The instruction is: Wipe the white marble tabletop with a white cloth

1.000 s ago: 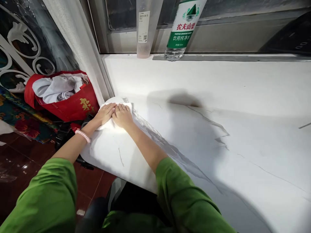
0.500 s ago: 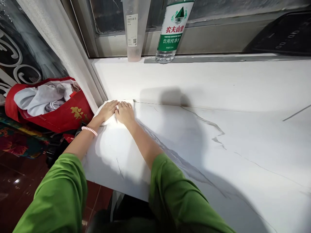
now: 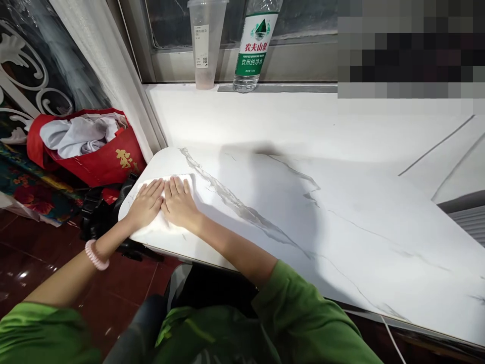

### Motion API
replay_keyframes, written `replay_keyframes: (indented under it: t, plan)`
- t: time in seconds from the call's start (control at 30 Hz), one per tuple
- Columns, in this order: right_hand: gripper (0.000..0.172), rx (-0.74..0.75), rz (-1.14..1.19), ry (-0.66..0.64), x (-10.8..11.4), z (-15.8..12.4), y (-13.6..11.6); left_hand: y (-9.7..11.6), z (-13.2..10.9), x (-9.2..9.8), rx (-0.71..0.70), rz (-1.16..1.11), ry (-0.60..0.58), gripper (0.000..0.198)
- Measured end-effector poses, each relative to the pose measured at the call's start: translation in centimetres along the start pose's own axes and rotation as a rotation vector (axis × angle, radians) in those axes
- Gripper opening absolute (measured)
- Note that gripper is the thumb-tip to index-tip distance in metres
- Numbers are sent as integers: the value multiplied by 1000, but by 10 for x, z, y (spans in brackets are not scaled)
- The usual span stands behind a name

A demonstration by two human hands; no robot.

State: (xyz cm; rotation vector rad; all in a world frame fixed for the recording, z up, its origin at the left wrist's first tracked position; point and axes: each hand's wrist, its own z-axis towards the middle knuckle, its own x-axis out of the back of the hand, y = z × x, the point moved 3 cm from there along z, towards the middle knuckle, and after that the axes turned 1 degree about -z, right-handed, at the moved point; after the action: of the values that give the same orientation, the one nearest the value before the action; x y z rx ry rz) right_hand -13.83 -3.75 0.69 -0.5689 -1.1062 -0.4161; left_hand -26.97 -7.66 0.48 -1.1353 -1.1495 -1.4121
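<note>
My left hand [image 3: 147,202] and my right hand [image 3: 179,202] lie side by side, fingers stretched flat, pressing on a white cloth [image 3: 155,225] near the left end of a white marble table [image 3: 341,222]. The cloth is mostly covered by the hands; its far edge shows beyond the fingertips. A pink bead bracelet [image 3: 93,255] circles my left wrist. Both arms wear green sleeves.
A clear plastic cup [image 3: 205,43] and a water bottle with a green label [image 3: 253,48] stand on the window sill. A red bag [image 3: 93,151] holding grey cloth sits on the dark red floor at left, beside a white curtain [image 3: 109,76].
Both hands have slid the cloth toward me along the table's left end, away from the far corner. The bracelet has slipped down my forearm, and the view has pulled back.
</note>
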Motion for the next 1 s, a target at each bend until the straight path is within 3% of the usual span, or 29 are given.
replay_keyframes:
  t: [0.1,0.2,0.3,0.43,0.57,0.67,0.8,1.0]
  plan:
    - [61,4,28,-61,6,-18,-14,10,-24,4,-9,-10,-14,58]
    - [62,-57,65,-116,7,-15,-16,7,-23,7,-27,-30,-57,59]
    - [60,-123,77,-100,4,6,-4,-5,4,7,-49,-42,-94,60]
    - [55,-159,71,-15,-1,43,34,-14,64,1,-11,8,-92,60]
    - [52,-170,30,37,-3,70,83,-1,126,-8,44,51,-113,58]
    - [51,-297,-16,110,-3,77,116,16,159,-13,67,56,-124,57]
    - [53,-342,-48,137,-3,76,141,33,177,-15,69,58,-121,56]
    - [59,-230,-41,55,4,64,147,44,167,-17,45,64,-122,57]
